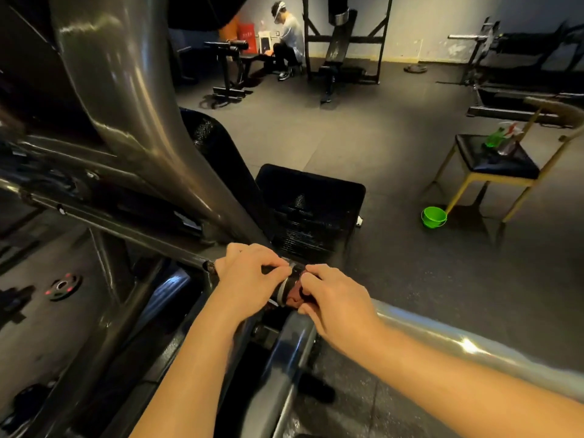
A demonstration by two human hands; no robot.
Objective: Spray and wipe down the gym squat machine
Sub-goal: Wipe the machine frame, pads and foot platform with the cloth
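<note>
The squat machine's grey steel frame (126, 115) fills the left and centre, with black pads (311, 200) behind my hands. A short metal peg (289, 287) sticks out near the centre. My left hand (249, 278) curls its fingers round the peg's base. My right hand (335, 298) grips a dark reddish cloth (295, 297) wrapped against the peg's end. A spray bottle (505, 140) with a green part lies on a chair at the right, away from both hands.
The gold-legged chair (493, 165) stands at the right with a green bucket (433, 217) on the floor beside it. A weight plate (63, 286) lies on the floor at left. A seated person (286, 39) and other gym machines are at the back.
</note>
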